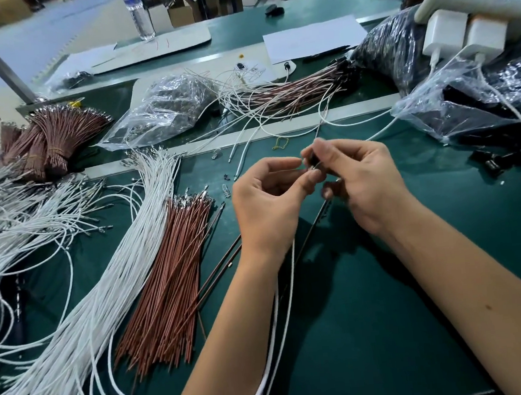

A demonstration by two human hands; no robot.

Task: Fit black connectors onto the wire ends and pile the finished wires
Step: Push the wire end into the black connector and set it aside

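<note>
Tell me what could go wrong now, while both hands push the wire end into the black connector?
The black connector is tiny and pinched by the right hand, so it may slip from that grip. The white wire held by the left hand trails off the table edge and could snag on the loose brown wires beside it.

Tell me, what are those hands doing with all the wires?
A person is fitting a small black connector onto wire ends. The right hand pinches the connector while the left hand feeds a wire tip into it; a white wire and a brown wire hang down from the hands. Loose white wires and brown wires wait on the green table, with finished ones piled farther back.
</note>
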